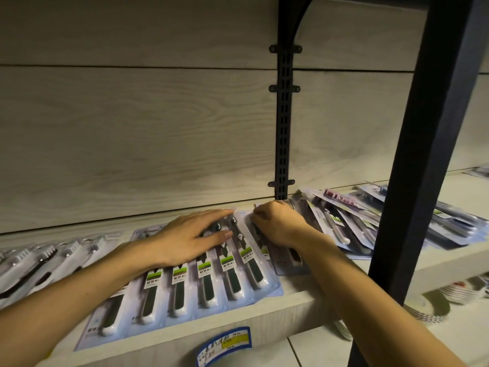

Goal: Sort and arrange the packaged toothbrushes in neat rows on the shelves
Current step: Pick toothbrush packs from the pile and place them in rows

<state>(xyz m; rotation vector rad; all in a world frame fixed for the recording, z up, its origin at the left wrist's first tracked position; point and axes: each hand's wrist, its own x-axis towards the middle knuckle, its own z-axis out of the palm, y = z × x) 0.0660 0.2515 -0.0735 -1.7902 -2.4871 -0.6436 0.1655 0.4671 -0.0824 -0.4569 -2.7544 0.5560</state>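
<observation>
A row of packaged toothbrushes [206,284] with dark handles and green labels lies side by side on the pale wooden shelf [291,313]. My left hand [190,234] rests flat on the upper ends of these packs, fingers straight. My right hand [277,223] has its fingers curled round the top edge of the rightmost pack [288,258] near the back wall. A loose, overlapping heap of toothbrush packs [344,221] lies to the right of that hand.
More packs with white brush heads [39,258] lie in a row at far left. A black shelf post [423,154] stands at right and a slotted black upright [283,123] runs up the back wall. A blue price label [225,345] sticks to the shelf front. Stacked goods [463,290] sit on the lower shelf.
</observation>
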